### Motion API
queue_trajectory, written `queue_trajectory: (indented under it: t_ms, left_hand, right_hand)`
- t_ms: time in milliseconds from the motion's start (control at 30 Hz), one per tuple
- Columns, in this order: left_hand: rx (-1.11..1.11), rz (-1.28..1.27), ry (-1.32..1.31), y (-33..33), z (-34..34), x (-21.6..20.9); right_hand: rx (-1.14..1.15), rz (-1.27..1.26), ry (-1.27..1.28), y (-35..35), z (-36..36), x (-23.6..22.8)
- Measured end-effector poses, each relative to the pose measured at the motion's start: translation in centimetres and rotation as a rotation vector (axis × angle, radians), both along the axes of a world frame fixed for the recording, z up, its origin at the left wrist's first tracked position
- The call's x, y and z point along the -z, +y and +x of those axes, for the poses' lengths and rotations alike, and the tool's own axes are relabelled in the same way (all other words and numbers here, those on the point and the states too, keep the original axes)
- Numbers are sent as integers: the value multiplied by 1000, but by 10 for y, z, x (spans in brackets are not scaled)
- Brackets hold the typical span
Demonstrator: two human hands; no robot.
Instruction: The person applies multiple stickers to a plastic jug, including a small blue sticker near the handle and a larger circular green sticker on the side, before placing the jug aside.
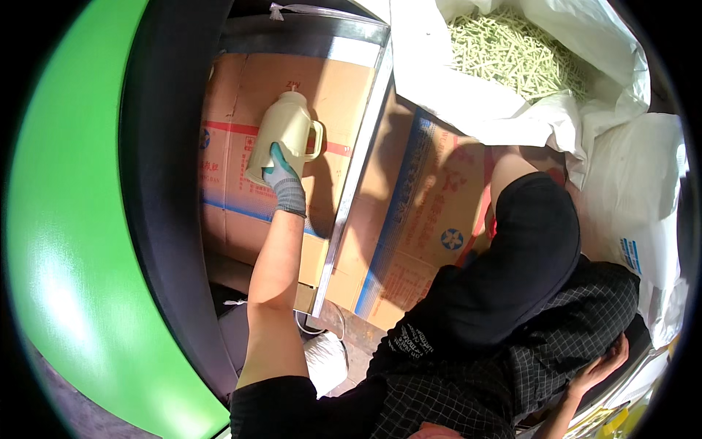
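My left hand [282, 179], in a grey glove with green fingertips, grips the lower body of a cream thermos jug [287, 124]. A loop handle is on the jug's right side, away from my fingers. Beneath the jug is a flattened cardboard sheet [241, 77] with red and blue print, inside a metal-edged frame. Whether the jug rests on the cardboard or is held just above it, I cannot tell. My bare right hand [605, 364] lies by my hip at the lower right, its fingers stretched along the dark cloth.
A large green panel [66, 219] with a black edge curves along the left. The frame's metal rail [356, 172] separates the two cardboard areas. At the upper right, an opened white sack [431, 66] contains pale green sticks [512, 55]. Another white sack [629, 183] stands beside my knee.
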State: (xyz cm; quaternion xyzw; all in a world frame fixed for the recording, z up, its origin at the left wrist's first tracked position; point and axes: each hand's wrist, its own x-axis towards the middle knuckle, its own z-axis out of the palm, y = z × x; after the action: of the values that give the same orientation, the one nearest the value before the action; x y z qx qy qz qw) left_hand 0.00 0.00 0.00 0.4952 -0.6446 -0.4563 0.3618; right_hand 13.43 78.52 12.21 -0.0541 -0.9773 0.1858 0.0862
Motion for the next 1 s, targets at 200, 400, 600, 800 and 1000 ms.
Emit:
queue_trajectory:
  t_ms: [200, 400, 600, 800, 1000]
  left_hand:
    - [100, 20, -65, 24, -3, -25]
    - [168, 28, -94, 27, 2, -24]
    - [79, 166, -114, 36, 8, -32]
    - [428, 728, 130, -17, 85, -35]
    - [-197, 2, -858, -22, 158, -33]
  right_hand:
    - [1, -37, 20, -2, 4, 9]
    - [7, -75, 40, 7, 5, 11]
    - [-1, -115, 77, 4, 6, 14]
    - [-24, -181, 111, 2, 1, 21]
    - [10, -226, 92, 0, -1, 21]
